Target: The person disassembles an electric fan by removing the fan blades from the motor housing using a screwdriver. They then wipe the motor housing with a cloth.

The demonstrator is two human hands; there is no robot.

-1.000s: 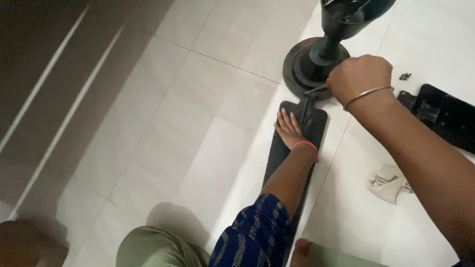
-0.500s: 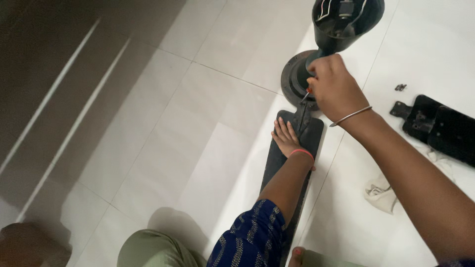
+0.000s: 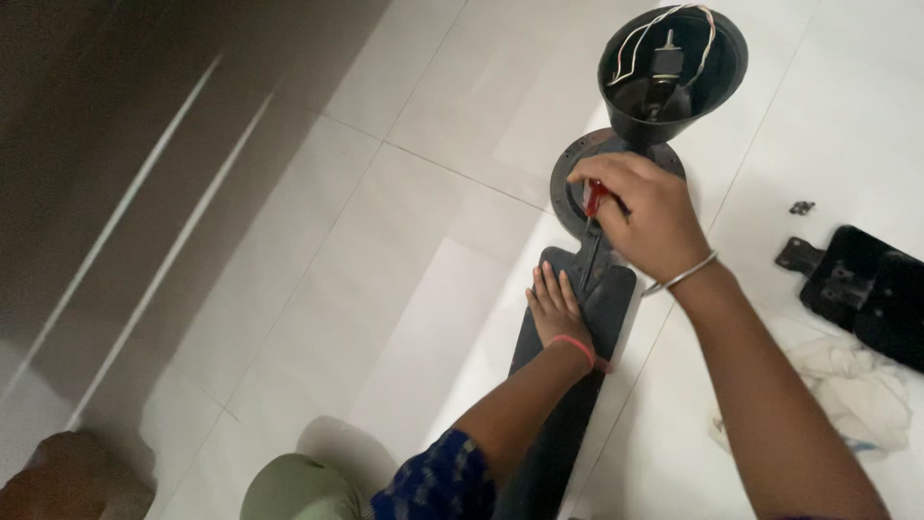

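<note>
A dark ceiling fan motor housing (image 3: 672, 72) with loose white wires in its cup lies on the white tiled floor. One long black fan blade (image 3: 573, 366) reaches from its round plate toward me. My left hand (image 3: 556, 306) lies flat on the blade near its bracket end. My right hand (image 3: 643, 217) grips a red-handled screwdriver (image 3: 592, 217), whose shaft points down at the blade's bracket.
Another black blade with its bracket (image 3: 857, 289) lies at the right. A small dark screw (image 3: 801, 207) sits on the tile near it. A crumpled white cloth (image 3: 852, 395) lies at the lower right. A dark wall runs along the left.
My right hand has turned from a fist beside the motor plate to gripping the screwdriver upright over the bracket. The view has tilted, and the motor cup shows fully.
</note>
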